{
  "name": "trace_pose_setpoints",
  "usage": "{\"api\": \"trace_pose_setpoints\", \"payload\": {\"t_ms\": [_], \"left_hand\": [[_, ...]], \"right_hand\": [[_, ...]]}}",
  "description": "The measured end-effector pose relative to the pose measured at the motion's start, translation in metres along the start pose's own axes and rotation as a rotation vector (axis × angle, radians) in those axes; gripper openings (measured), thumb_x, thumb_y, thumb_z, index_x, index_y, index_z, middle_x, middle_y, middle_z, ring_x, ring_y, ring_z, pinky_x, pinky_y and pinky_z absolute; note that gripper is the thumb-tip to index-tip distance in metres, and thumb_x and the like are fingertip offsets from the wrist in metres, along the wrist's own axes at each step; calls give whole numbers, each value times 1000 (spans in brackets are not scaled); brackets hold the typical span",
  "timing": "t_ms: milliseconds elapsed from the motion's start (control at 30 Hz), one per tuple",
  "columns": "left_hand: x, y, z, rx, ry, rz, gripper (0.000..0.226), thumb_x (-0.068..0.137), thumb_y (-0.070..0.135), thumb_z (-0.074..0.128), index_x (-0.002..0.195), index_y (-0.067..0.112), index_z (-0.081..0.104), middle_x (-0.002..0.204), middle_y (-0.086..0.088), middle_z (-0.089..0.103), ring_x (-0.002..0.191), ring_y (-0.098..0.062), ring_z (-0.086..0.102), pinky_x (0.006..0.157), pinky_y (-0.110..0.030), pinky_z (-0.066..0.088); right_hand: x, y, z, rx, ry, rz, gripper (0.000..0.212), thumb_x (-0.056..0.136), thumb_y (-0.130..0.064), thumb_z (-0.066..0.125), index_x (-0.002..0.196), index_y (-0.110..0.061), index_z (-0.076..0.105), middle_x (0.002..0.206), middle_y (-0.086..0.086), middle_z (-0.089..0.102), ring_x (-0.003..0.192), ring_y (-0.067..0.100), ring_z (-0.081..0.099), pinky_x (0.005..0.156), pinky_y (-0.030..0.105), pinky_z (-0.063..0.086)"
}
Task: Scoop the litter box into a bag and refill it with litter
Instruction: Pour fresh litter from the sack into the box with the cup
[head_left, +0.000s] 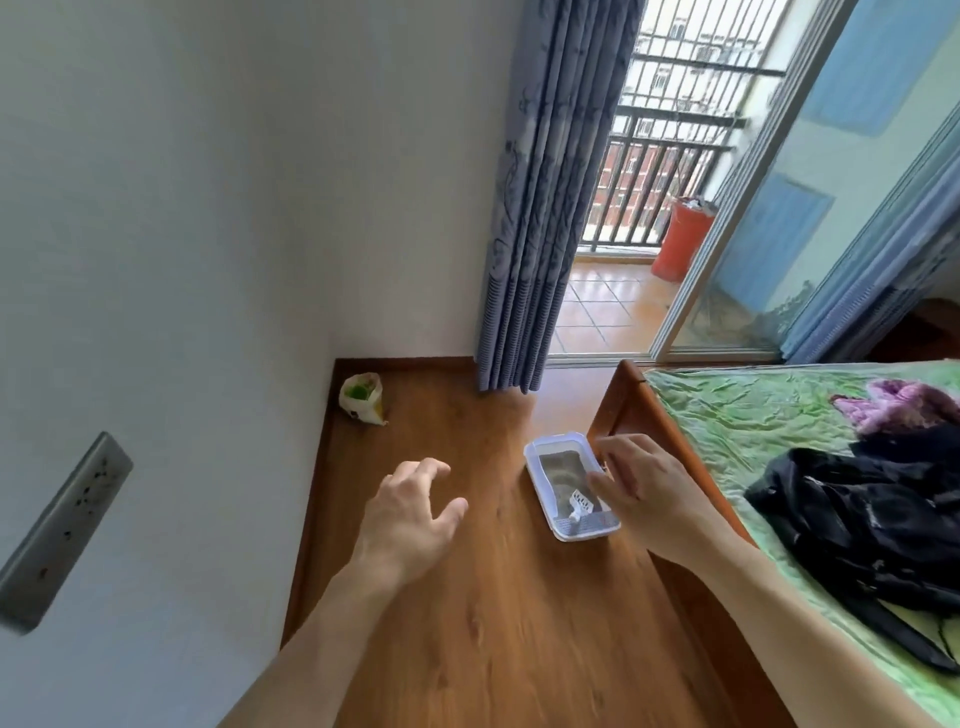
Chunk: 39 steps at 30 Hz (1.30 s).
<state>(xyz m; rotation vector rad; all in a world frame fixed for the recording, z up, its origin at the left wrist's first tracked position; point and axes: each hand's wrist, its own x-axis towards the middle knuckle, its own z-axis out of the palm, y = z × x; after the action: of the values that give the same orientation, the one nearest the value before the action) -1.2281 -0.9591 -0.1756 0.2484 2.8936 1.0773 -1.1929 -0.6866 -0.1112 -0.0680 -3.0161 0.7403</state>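
From the head view, the litter box (570, 486), a small clear rectangular tub with a white rim, sits on the wooden floor (467, 597) just beside the wooden bed frame (631, 410). Grey litter fills its far part, and a white slotted scoop (577, 506) lies in its near end. The right hand (641, 488) reaches out above the right side of the box with loosely curled fingers, holding nothing, and it hides the box's right rim; whether it touches the box cannot be told. The left hand (415, 512) hangs over bare floor to the left of the box, well apart from it, fingers spread and relaxed, also holding nothing. A litter bag (362, 399), pale with a green opening, stands upright in the far corner where the 2 white walls meet, well apart from the box. A blue patterned curtain (540, 208) hangs down to the floor beyond the box, beside an open sliding glass door (779, 223) that leads to a tiled balcony with a dark railing (660, 171) and a red bin (683, 236). The bed carries a wrinkled green sheet (753, 415), with a black garment (872, 525) and a purple cloth (898, 402) lying on it at the right. A grey socket plate (62, 530) is fixed to the left wall.
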Motion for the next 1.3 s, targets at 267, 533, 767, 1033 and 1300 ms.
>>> {"api": "trace_pose_setpoints", "payload": {"t_ms": [267, 533, 767, 1033, 1300], "left_hand": [[111, -36, -16, 99, 12, -34, 42, 93, 45, 63, 131, 30, 55, 138, 7, 55, 121, -11, 55, 90, -21, 48], [249, -46, -6, 224, -13, -127, 42, 94, 47, 60, 132, 32, 52, 138, 11, 52, 121, -10, 53, 99, -31, 49], [361, -43, -18, 247, 34, -181, 43, 95, 46, 60, 134, 30, 52, 137, 9, 54, 117, -8, 55, 97, -26, 49], [452, -71, -10, 250, -33, -249, 44, 95, 51, 58, 134, 32, 50, 139, 10, 52, 117, -9, 57, 97, -26, 51], [592, -131, -25, 127, -44, -248, 42, 94, 53, 57, 131, 33, 52, 138, 10, 54, 109, -6, 58, 92, -23, 52]], "right_hand": [[124, 0, 32, 10, -42, -19, 36, 94, -49, 53, 127, -35, 55, 130, -11, 52, 117, 15, 50, 96, 38, 46], [286, 37, 64, 63, -96, -10, 41, 95, -48, 53, 133, -31, 52, 140, -8, 47, 119, 14, 51, 85, 23, 36], [409, 38, 65, 84, -162, -115, 44, 96, -48, 50, 135, -28, 51, 141, -5, 47, 124, 16, 48, 100, 30, 41], [514, 27, 74, 23, -190, -141, 45, 97, -51, 47, 137, -32, 48, 144, -7, 44, 127, 14, 45, 99, 27, 41], [647, -29, 103, -44, -223, -136, 46, 97, -52, 44, 138, -30, 48, 142, -7, 45, 122, 12, 48, 100, 33, 48]]}}
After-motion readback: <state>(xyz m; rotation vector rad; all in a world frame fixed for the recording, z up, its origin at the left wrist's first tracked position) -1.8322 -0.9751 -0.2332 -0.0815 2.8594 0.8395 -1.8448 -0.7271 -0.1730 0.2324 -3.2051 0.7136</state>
